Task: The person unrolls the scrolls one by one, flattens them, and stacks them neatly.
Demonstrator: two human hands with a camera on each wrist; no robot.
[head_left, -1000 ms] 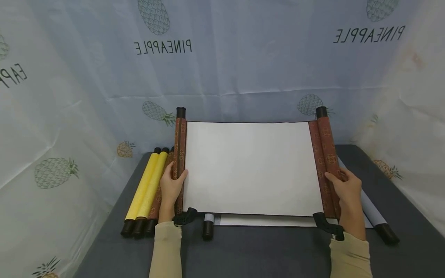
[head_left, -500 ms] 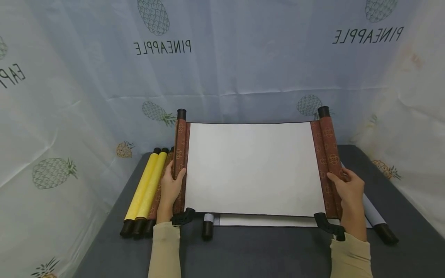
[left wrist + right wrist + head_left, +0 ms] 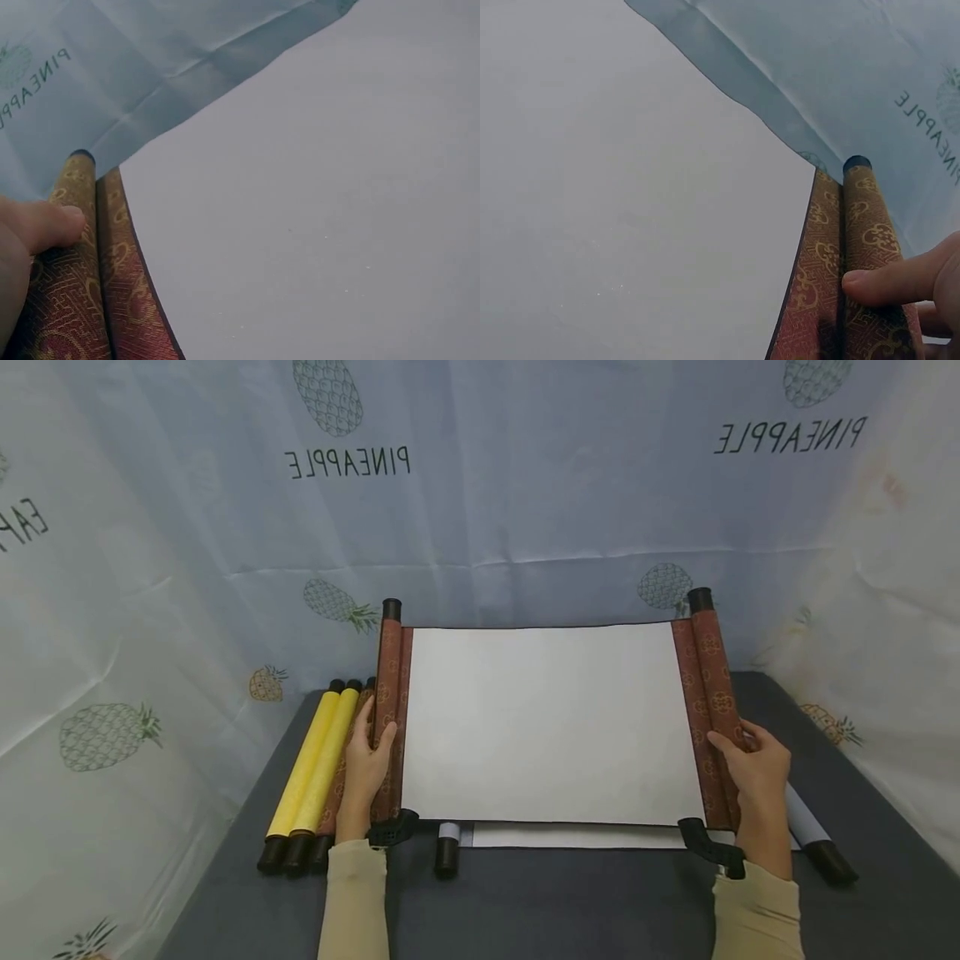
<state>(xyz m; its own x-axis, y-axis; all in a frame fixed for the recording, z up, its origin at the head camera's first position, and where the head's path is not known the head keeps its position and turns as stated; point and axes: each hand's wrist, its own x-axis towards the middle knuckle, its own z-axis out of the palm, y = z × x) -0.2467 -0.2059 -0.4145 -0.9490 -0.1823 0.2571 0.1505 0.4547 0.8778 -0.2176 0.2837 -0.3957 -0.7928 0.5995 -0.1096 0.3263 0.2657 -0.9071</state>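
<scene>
One white-faced scroll [image 3: 547, 727], spread wide | left hand [image 3: 365, 768] gripping its left roller [image 3: 387, 677] | right hand [image 3: 757, 768] gripping its right roller [image 3: 717, 677] | two yellow rolls [image 3: 303, 768] on dark tabletop [image 3: 562, 906]

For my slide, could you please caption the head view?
Left hand and right hand hold a scroll open over a dark table.

Draped enclosure, dark grey table [image 3: 570, 906].
Behind the table I observe a creased, pale blue-grey fabric curtain [image 3: 525, 502] printed with pineapple outlines and mirror-reversed lettering; whiter fabric side panels [image 3: 142, 635] flank it left and right, the right one tinted slightly warmer.
</scene>
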